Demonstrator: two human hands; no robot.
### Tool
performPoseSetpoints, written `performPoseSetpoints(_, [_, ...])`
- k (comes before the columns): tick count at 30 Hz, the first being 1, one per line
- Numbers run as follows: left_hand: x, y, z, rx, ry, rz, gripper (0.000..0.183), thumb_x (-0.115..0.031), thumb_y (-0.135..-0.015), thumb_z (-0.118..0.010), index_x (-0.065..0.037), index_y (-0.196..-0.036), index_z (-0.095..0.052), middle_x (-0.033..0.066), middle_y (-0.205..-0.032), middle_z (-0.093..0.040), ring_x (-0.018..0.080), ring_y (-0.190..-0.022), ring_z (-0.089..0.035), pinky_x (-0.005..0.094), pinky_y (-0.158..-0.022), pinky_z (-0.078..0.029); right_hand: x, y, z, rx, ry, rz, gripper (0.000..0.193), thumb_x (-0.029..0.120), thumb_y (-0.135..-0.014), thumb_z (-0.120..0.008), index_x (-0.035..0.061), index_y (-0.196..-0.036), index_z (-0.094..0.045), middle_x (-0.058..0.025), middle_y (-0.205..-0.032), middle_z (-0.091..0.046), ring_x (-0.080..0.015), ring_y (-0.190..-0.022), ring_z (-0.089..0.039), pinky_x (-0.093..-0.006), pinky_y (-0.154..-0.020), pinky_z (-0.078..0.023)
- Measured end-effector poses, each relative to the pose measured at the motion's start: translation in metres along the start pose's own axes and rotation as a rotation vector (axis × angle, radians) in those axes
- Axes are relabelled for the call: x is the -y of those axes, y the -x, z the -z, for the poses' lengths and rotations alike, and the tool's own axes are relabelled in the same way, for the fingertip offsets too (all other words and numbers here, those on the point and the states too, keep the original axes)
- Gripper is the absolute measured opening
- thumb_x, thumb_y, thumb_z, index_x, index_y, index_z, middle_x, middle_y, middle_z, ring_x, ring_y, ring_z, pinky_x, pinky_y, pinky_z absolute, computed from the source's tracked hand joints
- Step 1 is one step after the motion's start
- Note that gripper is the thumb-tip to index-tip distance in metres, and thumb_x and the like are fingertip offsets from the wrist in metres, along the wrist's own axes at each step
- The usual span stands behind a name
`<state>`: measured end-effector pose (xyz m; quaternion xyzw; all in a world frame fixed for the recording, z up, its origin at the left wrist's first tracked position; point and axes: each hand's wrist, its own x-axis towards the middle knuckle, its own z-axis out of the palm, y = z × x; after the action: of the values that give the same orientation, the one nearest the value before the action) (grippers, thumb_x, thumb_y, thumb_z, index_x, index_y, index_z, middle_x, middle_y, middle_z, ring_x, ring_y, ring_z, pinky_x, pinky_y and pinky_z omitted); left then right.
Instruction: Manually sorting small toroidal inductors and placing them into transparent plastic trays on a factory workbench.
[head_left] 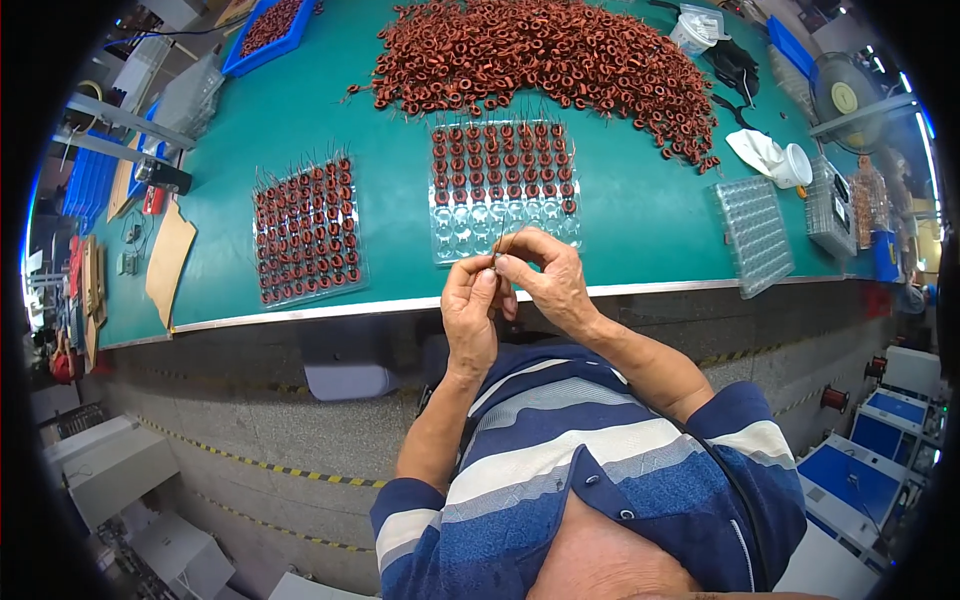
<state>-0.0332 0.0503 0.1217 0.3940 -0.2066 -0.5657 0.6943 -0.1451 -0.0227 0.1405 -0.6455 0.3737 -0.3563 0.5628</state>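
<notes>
My left hand (470, 308) and my right hand (548, 278) meet fingertip to fingertip just over the near table edge. Both are closed in a pinch on a small ring coil, mostly hidden by the fingers; its thin dark wire (502, 228) sticks up between them. Right behind the hands lies a clear plastic tray (463, 240), its far rows filled with red-brown ring coils (498, 160) whose wires point up. The nearer pockets show bare plastic, apart from one coil at the right side. Left of it, a second tray of ring coils (307, 230) looks full.
A large heap of loose ring coils (550, 55) spreads over the far side of the green table (390, 200). A blue bin (268, 36) of coils stands far left, brown cardboard (170, 262) at left. At right are stacked clear trays (752, 235) and a white cup (793, 166).
</notes>
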Motion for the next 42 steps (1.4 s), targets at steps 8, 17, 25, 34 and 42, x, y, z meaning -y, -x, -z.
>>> performPoseSetpoints(8, [0.026, -0.004, 0.025, -0.060, -0.170, 0.086, 0.014, -0.014, -0.099, -0.044, -0.001, -0.103, -0.049, 0.0041, -0.075, -0.053, 0.0088, -0.059, -0.052, 0.0209, -0.050, -0.043, -0.040, 0.003, -0.008, 0.091, -0.323, -0.305, 0.014, 0.011, -0.089, -0.063, -0.0021, -0.093, -0.059, -0.0041, -0.080, -0.060, -0.0093, -0.067, -0.056, -0.0244, -0.064, -0.048])
performPoseSetpoints(17, [0.050, 0.011, 0.065, -0.056, -0.482, 0.149, 0.035, -0.018, -0.098, -0.048, 0.004, -0.123, -0.038, 0.0121, -0.089, -0.063, 0.0133, -0.069, -0.059, 0.0246, -0.061, -0.050, -0.109, -0.048, 0.082, -0.314, 0.076, -0.356, 0.022, 0.021, -0.087, -0.061, 0.0001, -0.094, -0.066, -0.0003, -0.073, -0.061, -0.0060, -0.060, -0.052, -0.0215, -0.054, -0.041])
performPoseSetpoints(25, [0.043, 0.016, 0.095, -0.057, -0.602, 0.233, 0.029, -0.011, -0.094, -0.050, 0.003, -0.119, -0.045, 0.0088, -0.087, -0.063, 0.0118, -0.069, -0.059, 0.0241, -0.060, -0.049, -0.159, -0.081, 0.087, -0.254, 0.469, -0.268, 0.024, 0.020, -0.086, -0.060, -0.0022, -0.094, -0.066, -0.0096, -0.070, -0.063, -0.0144, -0.060, -0.061, -0.0304, -0.058, -0.049])
performPoseSetpoints(34, [0.022, 0.016, 0.147, -0.348, -0.779, 0.181, 0.024, -0.011, -0.092, -0.055, 0.002, -0.112, -0.053, 0.0090, -0.088, -0.062, 0.0131, -0.070, -0.059, 0.0246, -0.059, -0.048, -0.128, -0.062, 0.087, -0.404, 0.461, -0.122, 0.027, 0.012, -0.090, -0.058, -0.0051, -0.110, -0.059, -0.0112, -0.091, -0.067, -0.0154, -0.072, -0.063, -0.0283, -0.065, -0.050])
performPoseSetpoints(42, [-0.045, -0.004, 0.291, -0.978, -0.905, -0.234, 0.040, -0.018, -0.095, -0.051, 0.004, -0.127, -0.040, 0.0140, -0.112, -0.054, 0.0193, -0.090, -0.059, 0.0302, -0.075, -0.051, -0.100, -0.080, -0.075, 0.219, 0.116, -0.184, 0.040, 0.019, -0.090, -0.059, -0.0018, -0.123, -0.050, -0.0165, -0.117, -0.059, -0.0215, -0.101, -0.061, -0.0320, -0.083, -0.050])
